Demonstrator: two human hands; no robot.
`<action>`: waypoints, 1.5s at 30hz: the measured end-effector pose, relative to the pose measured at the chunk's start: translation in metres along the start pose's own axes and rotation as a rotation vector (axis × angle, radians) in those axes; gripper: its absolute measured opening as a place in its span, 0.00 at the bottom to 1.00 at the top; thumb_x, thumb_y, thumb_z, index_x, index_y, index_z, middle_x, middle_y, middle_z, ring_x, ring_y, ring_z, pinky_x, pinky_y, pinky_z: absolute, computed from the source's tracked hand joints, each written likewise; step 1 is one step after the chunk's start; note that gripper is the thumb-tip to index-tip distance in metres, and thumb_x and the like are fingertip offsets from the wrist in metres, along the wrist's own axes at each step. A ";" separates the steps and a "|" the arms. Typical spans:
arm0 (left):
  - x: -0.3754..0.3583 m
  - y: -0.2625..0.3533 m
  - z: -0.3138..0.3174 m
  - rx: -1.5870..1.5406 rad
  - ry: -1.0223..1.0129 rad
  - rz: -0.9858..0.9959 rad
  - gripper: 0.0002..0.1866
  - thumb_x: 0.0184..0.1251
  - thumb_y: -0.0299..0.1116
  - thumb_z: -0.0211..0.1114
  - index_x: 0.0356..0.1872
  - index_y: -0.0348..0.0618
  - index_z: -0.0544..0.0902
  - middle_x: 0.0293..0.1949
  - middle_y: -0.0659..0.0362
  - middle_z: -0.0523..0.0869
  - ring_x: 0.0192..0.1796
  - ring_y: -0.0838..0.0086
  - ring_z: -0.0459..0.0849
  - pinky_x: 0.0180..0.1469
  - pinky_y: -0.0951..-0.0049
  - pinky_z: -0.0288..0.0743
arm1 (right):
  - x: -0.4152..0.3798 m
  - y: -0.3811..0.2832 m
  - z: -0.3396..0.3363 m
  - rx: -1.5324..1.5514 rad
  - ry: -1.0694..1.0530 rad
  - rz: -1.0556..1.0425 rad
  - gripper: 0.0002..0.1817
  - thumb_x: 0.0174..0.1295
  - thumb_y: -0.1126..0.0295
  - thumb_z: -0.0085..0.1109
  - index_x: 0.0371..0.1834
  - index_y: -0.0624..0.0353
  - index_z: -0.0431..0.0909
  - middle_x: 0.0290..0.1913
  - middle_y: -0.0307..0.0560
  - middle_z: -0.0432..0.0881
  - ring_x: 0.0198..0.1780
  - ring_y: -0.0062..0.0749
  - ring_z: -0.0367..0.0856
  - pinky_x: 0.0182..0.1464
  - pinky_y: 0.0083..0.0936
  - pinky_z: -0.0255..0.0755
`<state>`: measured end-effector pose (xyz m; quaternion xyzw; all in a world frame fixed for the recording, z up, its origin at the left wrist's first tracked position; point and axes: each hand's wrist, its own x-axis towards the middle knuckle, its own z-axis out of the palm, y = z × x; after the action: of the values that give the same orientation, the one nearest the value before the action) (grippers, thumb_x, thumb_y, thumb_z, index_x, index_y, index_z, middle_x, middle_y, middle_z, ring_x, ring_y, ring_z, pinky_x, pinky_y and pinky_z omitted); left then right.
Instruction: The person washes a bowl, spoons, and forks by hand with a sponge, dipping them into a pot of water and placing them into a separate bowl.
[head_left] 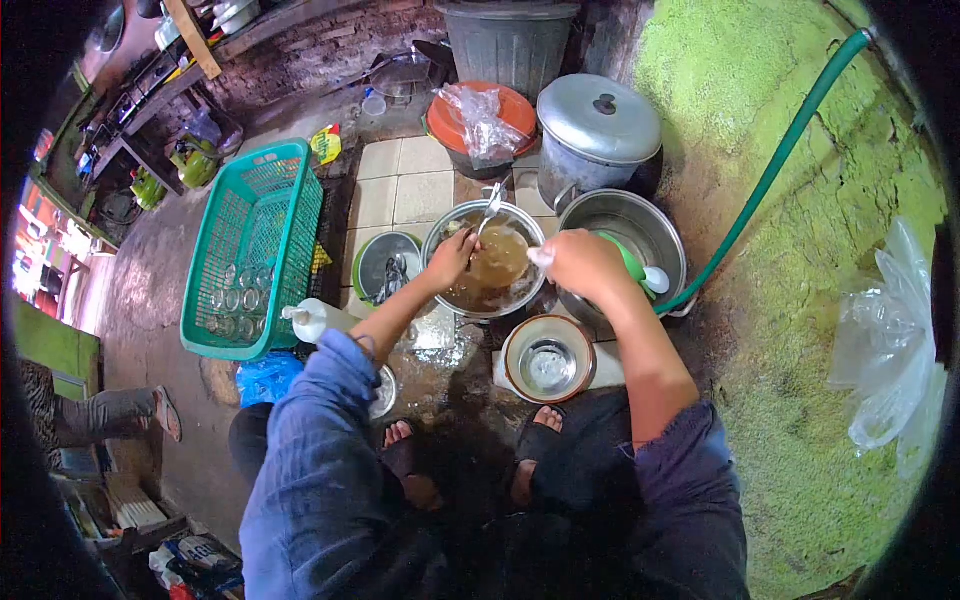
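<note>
My left hand is closed around the lower end of a shiny metal spoon, its bright end pointing up over the far rim of a metal basin. Brown, cloudy water fills that basin. My right hand is closed at the basin's right side, gripping a small white foamy pad. Just right of it, a large metal pot holds a green item and a white one. Left of the basin stands a bowl with more cutlery in it.
A teal basket of glasses stands left, near a white bottle. A brown-rimmed bowl sits close to my feet. Behind are a lidded pot and an orange-lidded tub. A green hose runs along the right wall.
</note>
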<state>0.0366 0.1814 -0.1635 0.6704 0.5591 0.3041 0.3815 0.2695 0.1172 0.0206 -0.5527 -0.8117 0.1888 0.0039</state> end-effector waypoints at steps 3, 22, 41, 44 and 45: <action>-0.031 0.022 -0.030 -0.166 -0.130 0.070 0.18 0.76 0.42 0.42 0.38 0.38 0.73 0.39 0.54 0.83 0.43 0.70 0.79 0.51 0.71 0.70 | 0.012 0.004 0.012 0.082 0.232 0.033 0.20 0.62 0.51 0.52 0.35 0.56 0.83 0.36 0.55 0.83 0.39 0.47 0.83 0.41 0.40 0.75; -0.191 0.103 -0.073 -0.122 0.043 -0.005 0.16 0.74 0.34 0.46 0.51 0.34 0.76 0.40 0.49 0.83 0.47 0.66 0.82 0.50 0.67 0.72 | -0.011 -0.068 0.036 0.755 0.575 -0.091 0.17 0.66 0.60 0.51 0.28 0.62 0.79 0.27 0.49 0.79 0.29 0.35 0.79 0.33 0.30 0.70; -0.205 0.133 -0.078 0.403 0.151 0.456 0.25 0.48 0.13 0.53 0.52 0.38 0.74 0.48 0.45 0.78 0.53 0.51 0.76 0.57 0.61 0.69 | -0.033 -0.075 0.044 -0.137 -0.031 -0.463 0.11 0.55 0.65 0.59 0.39 0.57 0.79 0.40 0.51 0.81 0.44 0.47 0.81 0.44 0.40 0.74; -0.198 0.133 -0.079 0.243 0.314 0.488 0.27 0.56 0.09 0.50 0.58 0.42 0.72 0.57 0.45 0.74 0.60 0.52 0.74 0.61 0.64 0.71 | -0.032 -0.070 0.035 -0.086 0.025 -0.443 0.11 0.59 0.64 0.56 0.40 0.57 0.79 0.40 0.52 0.82 0.44 0.48 0.81 0.44 0.40 0.74; -0.195 0.136 -0.078 0.078 0.410 0.477 0.28 0.57 0.08 0.49 0.59 0.42 0.70 0.60 0.47 0.70 0.60 0.55 0.75 0.59 0.65 0.73 | -0.032 -0.072 0.028 0.021 -0.032 -0.359 0.12 0.61 0.62 0.55 0.41 0.57 0.79 0.41 0.54 0.82 0.43 0.49 0.80 0.44 0.39 0.73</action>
<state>0.0049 -0.0080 -0.0029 0.7213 0.4626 0.4923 0.1529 0.2119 0.0572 0.0236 -0.3957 -0.8953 0.2023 0.0306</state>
